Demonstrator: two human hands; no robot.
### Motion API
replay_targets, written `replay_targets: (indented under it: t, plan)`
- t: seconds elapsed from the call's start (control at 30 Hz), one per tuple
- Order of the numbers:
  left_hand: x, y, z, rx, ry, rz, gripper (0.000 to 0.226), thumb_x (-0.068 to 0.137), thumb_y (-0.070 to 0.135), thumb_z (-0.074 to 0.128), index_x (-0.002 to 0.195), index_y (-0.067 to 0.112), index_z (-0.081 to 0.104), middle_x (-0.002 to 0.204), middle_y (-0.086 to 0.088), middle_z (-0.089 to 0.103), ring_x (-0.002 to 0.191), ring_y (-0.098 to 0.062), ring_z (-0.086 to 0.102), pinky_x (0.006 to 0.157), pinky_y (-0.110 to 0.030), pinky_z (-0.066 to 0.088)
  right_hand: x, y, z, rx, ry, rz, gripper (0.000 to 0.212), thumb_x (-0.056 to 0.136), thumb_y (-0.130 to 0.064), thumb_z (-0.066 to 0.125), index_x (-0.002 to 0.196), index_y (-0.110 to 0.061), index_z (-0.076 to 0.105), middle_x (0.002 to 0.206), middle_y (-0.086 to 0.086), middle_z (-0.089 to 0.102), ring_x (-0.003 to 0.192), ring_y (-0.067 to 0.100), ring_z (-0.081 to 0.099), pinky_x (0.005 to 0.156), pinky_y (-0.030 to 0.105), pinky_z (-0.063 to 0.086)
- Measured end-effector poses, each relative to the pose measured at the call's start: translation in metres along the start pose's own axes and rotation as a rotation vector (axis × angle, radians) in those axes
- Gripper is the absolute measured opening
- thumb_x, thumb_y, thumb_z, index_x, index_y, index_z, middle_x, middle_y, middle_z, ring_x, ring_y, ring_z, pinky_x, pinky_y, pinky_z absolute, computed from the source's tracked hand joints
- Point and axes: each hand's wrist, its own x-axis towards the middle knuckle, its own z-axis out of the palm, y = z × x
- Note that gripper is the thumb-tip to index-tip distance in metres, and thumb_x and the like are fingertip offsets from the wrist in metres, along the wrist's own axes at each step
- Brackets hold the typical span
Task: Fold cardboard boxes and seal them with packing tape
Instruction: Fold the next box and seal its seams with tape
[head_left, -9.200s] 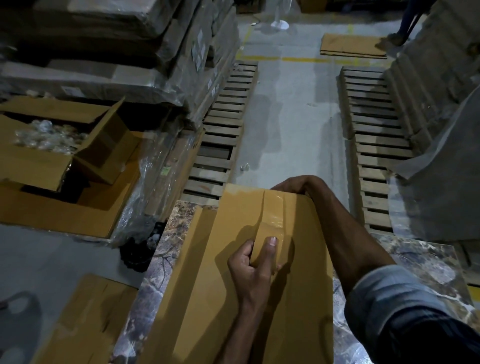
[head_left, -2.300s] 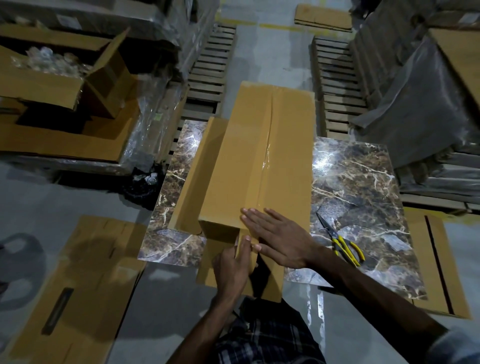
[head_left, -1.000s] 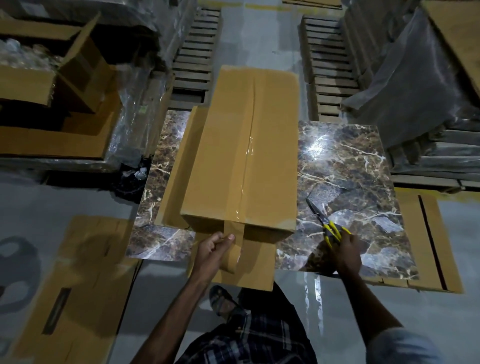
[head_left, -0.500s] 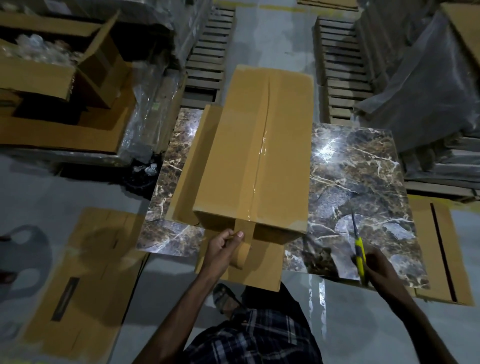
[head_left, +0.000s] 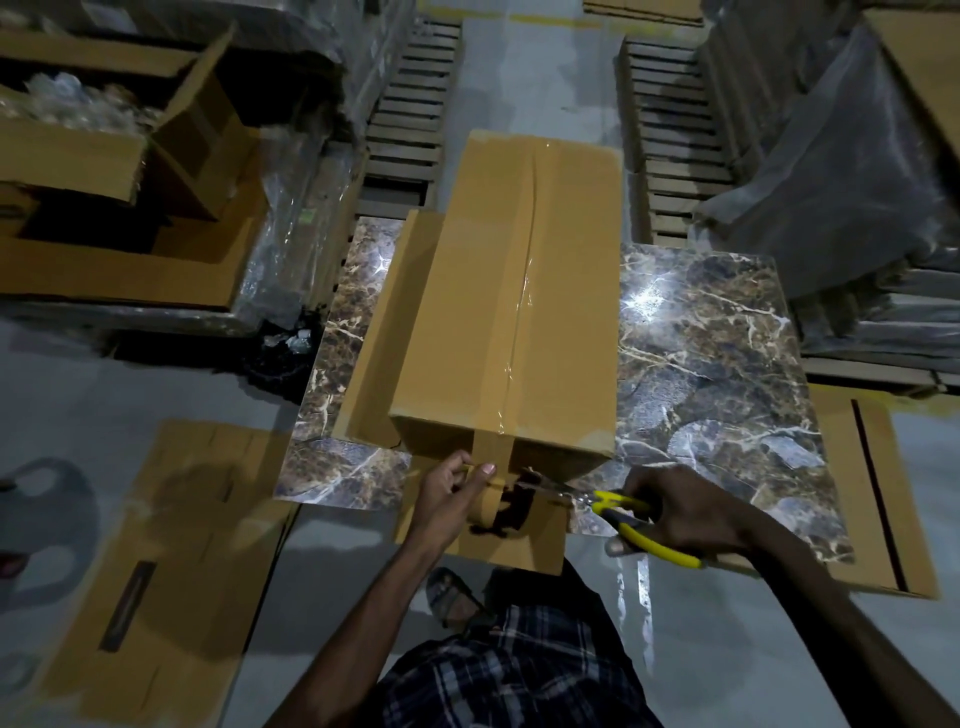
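A long brown cardboard box is lying on a glossy marbled slab, reaching its near edge, with shiny clear tape running along its top seam. The left hand is gripping the roll there, and the right hand is clasping yellow-handled scissors.

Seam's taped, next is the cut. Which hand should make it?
Right. The right hand grips the scissors, blades pointing at the tape strip on the box's near end. The left hand is occupied gripping the tape roll.
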Motion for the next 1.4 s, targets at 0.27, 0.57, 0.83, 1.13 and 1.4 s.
replay_targets:
  t: [0.27,0.57,0.83,1.13,1.4]
  plan:
    - [-0.001,0.001,0.0,0.013,-0.047,-0.016,0.014,0.1,0.024,0.068,0.099,0.01,0.066,0.094,0.0,0.081,0.092,-0.013,0.076,0.073,-0.029,0.053,0.029,-0.015,-0.001,-0.006,0.071,0.063,0.052,0.055,-0.074,0.088,0.072,-0.026,0.077,0.071,-0.008,0.075,0.064,0.01,0.068,0.061,0.034,0.051]
    - [0.005,-0.002,-0.007,0.036,-0.062,-0.014,0.013,0.097,0.028,0.072,0.101,0.016,0.073,0.102,-0.002,0.08,0.102,-0.022,0.074,0.082,-0.031,0.05,0.031,-0.042,0.01,0.039,0.153,0.167,0.06,0.037,-0.084,0.084,0.062,-0.029,0.078,0.051,-0.006,0.063,0.045,0.004,0.053,0.048,0.023,0.036]
    - [0.009,-0.005,-0.01,0.004,-0.094,-0.034,0.02,0.098,0.029,0.072,0.104,0.01,0.071,0.1,-0.008,0.08,0.097,-0.027,0.073,0.08,-0.035,0.048,0.037,-0.047,0.003,0.034,0.163,0.14,0.063,0.039,-0.08,0.089,0.061,-0.022,0.077,0.053,0.003,0.064,0.043,0.007,0.05,0.046,0.026,0.035]
    - [0.011,-0.003,-0.013,-0.005,-0.124,-0.039,0.013,0.098,0.027,0.072,0.098,0.015,0.072,0.094,-0.004,0.078,0.088,-0.016,0.07,0.075,-0.029,0.046,0.041,-0.05,-0.002,0.024,0.151,0.155,0.056,0.04,-0.072,0.093,0.059,-0.021,0.077,0.051,-0.001,0.065,0.043,0.006,0.053,0.045,0.026,0.038]
    - [0.021,0.013,-0.027,-0.01,-0.28,-0.192,0.004,0.097,0.006,0.07,0.1,0.008,0.068,0.083,0.001,0.079,0.071,-0.009,0.074,0.063,-0.02,0.055,0.046,-0.054,-0.006,0.03,0.123,0.17,0.05,0.041,-0.064,0.096,0.059,-0.021,0.078,0.053,-0.001,0.068,0.046,0.01,0.057,0.044,0.024,0.038]
